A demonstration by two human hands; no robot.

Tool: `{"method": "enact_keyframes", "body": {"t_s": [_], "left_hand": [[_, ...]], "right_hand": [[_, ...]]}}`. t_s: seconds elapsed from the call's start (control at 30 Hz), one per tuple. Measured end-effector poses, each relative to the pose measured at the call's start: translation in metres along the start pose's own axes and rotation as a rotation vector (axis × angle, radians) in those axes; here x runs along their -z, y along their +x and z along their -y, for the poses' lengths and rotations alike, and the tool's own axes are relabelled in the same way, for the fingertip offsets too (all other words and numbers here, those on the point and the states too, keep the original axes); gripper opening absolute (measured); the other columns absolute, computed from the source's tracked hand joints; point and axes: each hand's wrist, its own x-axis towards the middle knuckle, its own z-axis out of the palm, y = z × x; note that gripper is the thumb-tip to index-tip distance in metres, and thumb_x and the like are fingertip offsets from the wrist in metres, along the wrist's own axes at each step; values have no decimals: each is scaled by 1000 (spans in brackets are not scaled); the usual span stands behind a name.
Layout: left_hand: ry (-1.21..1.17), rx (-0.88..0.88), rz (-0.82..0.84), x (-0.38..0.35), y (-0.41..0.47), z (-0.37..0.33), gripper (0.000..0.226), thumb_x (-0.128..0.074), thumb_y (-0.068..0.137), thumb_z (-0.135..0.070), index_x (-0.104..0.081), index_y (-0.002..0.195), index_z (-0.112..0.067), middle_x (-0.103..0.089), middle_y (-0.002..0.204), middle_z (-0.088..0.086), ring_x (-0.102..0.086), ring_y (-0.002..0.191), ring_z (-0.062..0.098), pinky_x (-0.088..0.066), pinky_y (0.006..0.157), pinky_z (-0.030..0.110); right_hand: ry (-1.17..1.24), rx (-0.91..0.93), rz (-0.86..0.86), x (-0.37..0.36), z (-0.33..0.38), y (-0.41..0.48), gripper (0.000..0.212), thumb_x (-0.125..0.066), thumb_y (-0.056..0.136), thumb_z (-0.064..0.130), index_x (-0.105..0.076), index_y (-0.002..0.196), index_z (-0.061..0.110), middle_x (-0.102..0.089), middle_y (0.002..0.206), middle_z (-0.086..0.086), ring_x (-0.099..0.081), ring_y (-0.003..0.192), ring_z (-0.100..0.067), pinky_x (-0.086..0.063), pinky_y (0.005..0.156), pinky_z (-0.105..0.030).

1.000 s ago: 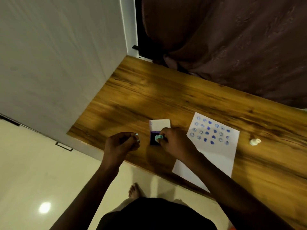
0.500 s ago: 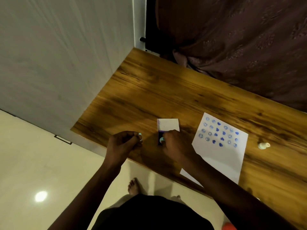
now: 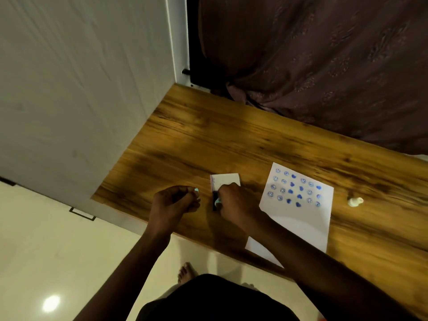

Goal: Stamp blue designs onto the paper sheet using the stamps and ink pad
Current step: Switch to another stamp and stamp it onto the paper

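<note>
The white paper sheet (image 3: 298, 218) lies on the wooden table (image 3: 208, 140), with rows of blue smiley and heart prints on its upper half. Left of it sits the ink pad (image 3: 215, 202), its white lid (image 3: 223, 180) flipped open behind it. My right hand (image 3: 234, 202) covers most of the dark pad and holds a pale teal stamp (image 3: 217, 201) down on it. My left hand (image 3: 172, 203) hovers at the table's near edge, left of the pad, fingers pinched on a small pale teal piece (image 3: 196, 193). A white stamp (image 3: 355, 201) lies to the right of the sheet.
A grey wall panel (image 3: 81, 89) stands left of the table. A dark brown curtain (image 3: 312, 61) hangs behind it. The near table edge runs diagonally below my hands, above pale floor tiles (image 3: 46, 262) and a bare foot (image 3: 186, 272).
My right hand has slid further over the ink pad, hiding more of it and the stamp. My left hand keeps its pinch. The camera view has shifted slightly.
</note>
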Motion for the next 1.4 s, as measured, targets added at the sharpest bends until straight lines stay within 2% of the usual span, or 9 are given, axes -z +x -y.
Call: {"method": "enact_keyframes", "body": {"t_s": [0.13,0.27,0.4,0.57,0.67,0.77,0.93,1.2,1.4], "left_hand": [[11,-17,30,-14,0,-7,9,-73,93,-14,-80,93,-9,-79,89,18,-75,89,41,-63,81,47],[29,-17,68,-39,-1,-9,9,-72,93,-9,-79,96,-6,-80,91,14,-77,86,32,-63,76,38],[54,13,119,-75,-2,-9,11,-71,93,-8,-78,100,-3,-81,96,13,-78,91,31,-63,81,42],[73,43,187,-125,-5,-5,11,-71,92,-6,-78,99,0,-80,92,18,-77,89,38,-64,82,43],[78,71,210,-148,-7,0,10,-75,90,-11,-79,97,-5,-80,93,14,-77,89,34,-65,80,39],[86,72,247,-165,-10,7,5,-76,90,-11,-80,92,-10,-80,91,12,-78,87,31,-65,78,37],[112,72,251,-185,-12,12,7,-76,90,-11,-80,88,-16,-81,89,8,-79,83,29,-65,71,31],[117,83,224,-191,-12,16,10,-76,90,-15,-80,87,-24,-82,93,3,-80,85,26,-65,72,31],[137,86,185,-186,-7,18,7,-77,90,-19,-80,88,-25,-82,93,0,-80,84,24,-63,69,26]], "right_hand": [[133,-18,-1,8,-10,-3,32,-76,87,29,-68,115,16,-72,116,-9,-69,107,-28,-58,88,-38],[435,-36,-60,26,-37,-14,28,-79,84,32,-77,101,11,-76,107,-8,-72,99,-20,-62,79,-32],[717,-166,-130,46,-74,-39,26,-83,79,38,-80,97,19,-79,96,5,-72,85,-3,-58,68,-18],[904,-372,-203,52,-135,-75,25,-84,76,42,-80,91,23,-78,81,5,-75,75,-12,-64,78,-37],[739,-428,-277,52,-175,-91,26,-81,81,38,-80,97,17,-79,92,1,-73,84,-15,-60,84,-39],[443,-417,-298,52,-208,-106,26,-73,88,38,-79,96,14,-78,94,-2,-70,86,-17,-52,75,-27],[261,-406,-231,45,-230,-113,23,-65,95,32,-75,102,12,-76,99,-5,-70,86,-21,-44,66,-22],[107,-336,-114,35,-224,-96,35,-61,97,34,-65,126,15,-69,125,-7,-66,111,-24,-54,94,-30],[82,-335,-84,30,-222,-93,35,-59,98,35,-64,126,14,-69,127,-7,-67,112,-24,-54,94,-30]]}}
